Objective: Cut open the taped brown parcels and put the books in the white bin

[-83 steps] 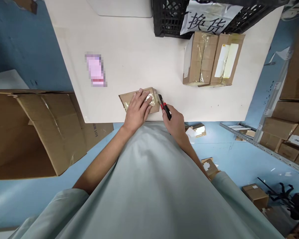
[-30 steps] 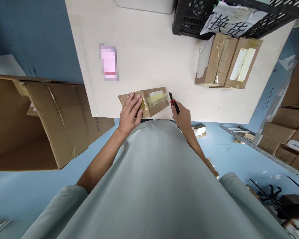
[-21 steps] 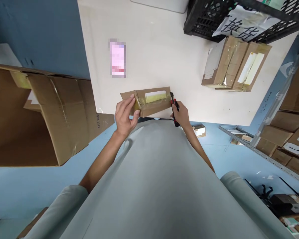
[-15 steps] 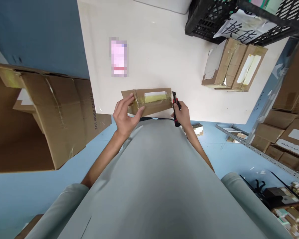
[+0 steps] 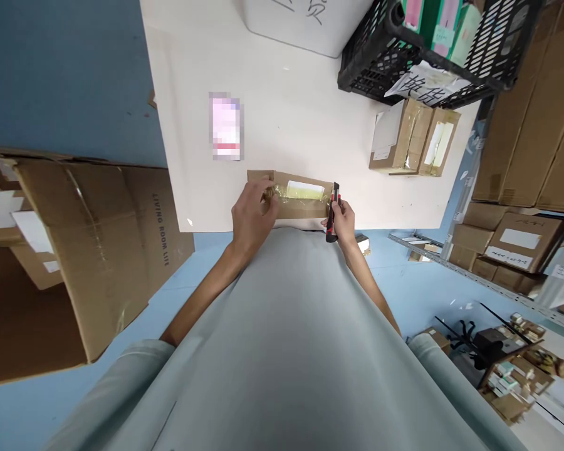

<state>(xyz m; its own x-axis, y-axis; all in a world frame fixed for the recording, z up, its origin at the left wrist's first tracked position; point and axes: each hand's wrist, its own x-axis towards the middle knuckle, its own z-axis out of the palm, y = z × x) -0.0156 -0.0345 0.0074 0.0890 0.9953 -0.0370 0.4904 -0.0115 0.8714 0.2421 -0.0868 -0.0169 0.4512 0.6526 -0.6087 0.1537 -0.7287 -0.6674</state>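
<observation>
A small taped cardboard box (image 5: pixel 297 194) lies lengthwise near the front edge of the white table (image 5: pixel 286 113). My left hand (image 5: pixel 252 212) rests on the box's left end, fingers curled over its top. My right hand (image 5: pixel 342 220) is closed round a red and black utility knife (image 5: pixel 333 212), whose tip stands at the box's right end.
Two taped cardboard boxes (image 5: pixel 411 138) stand at the back right in front of a black crate (image 5: pixel 380 56). A white bin (image 5: pixel 305 22) sits at the back. A large open carton (image 5: pixel 75 250) stands on the floor to the left. Stacked cartons (image 5: pixel 517 238) fill shelving on the right.
The box was turned from a slanted position to lie lengthwise along the table edge. My left hand shifted to its left end and the knife came up against its right end.
</observation>
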